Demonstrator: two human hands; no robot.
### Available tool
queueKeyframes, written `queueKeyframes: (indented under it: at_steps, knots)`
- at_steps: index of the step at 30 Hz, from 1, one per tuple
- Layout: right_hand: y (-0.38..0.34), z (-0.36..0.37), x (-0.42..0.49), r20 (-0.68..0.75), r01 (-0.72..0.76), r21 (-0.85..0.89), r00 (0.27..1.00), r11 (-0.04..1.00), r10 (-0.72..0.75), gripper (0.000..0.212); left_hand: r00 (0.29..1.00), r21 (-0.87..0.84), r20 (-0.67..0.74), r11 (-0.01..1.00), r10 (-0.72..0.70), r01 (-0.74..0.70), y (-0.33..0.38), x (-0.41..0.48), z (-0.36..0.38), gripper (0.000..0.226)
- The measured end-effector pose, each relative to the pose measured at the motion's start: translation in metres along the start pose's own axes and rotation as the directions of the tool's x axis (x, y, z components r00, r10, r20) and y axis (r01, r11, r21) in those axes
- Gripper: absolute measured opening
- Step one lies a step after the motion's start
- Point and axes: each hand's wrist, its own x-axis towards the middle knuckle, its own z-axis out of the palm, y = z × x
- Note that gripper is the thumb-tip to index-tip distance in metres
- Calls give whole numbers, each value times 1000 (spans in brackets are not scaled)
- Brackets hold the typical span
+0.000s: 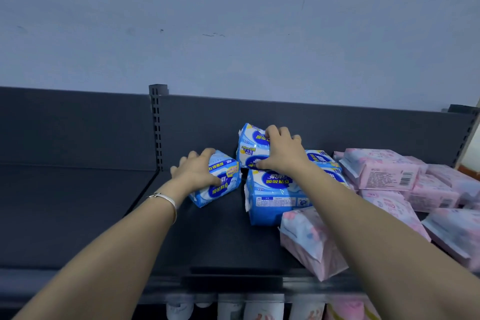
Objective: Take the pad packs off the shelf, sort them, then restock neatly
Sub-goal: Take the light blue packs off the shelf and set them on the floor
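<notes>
Left hand (198,170) clasps a blue pad pack (220,182); right hand (281,149) grips an upright one (249,148). Blue seems grouped; pink packs (381,169) lie jumbled, probably unsorted.

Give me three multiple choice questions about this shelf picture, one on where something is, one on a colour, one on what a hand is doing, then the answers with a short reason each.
1. Where do the pink packs lie relative to the blue packs?
A. To their right
B. To their left
C. On the shelf above

2. What colour is the pack under the left hand?
A. Pink
B. Green
C. Blue and white

3. What is the right hand doing?
A. Hanging free above the shelf
B. Closed in a grip on an upright blue pack
C. Holding a pink pack

Answers:
1 A, the pink heap fills the shelf's right side, past the blue ones.
2 C, the tilted pack it grips shows blue and white print.
3 B, its fingers wrap the top of the standing blue pack at the back.
</notes>
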Motion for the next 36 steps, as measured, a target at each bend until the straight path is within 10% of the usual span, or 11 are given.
queueKeyframes:
  at_steps: [11, 17, 36]
  knots:
    - [-38, -47, -69, -348, 164, 290, 936, 943, -55, 81, 849, -277, -480, 957, -219, 90, 16, -106, -56, 79]
    - [-47, -70, -166, -288, 221, 387, 951, 895, -110, 78, 745, -276, -573, 937, -341, 216, 28, -214, -49, 78]
    - [55, 65, -387, 415, -64, 167, 910, 984, -11, 83, 897, -17, -59, 899, -439, 438, 2, -414, 116, 83]
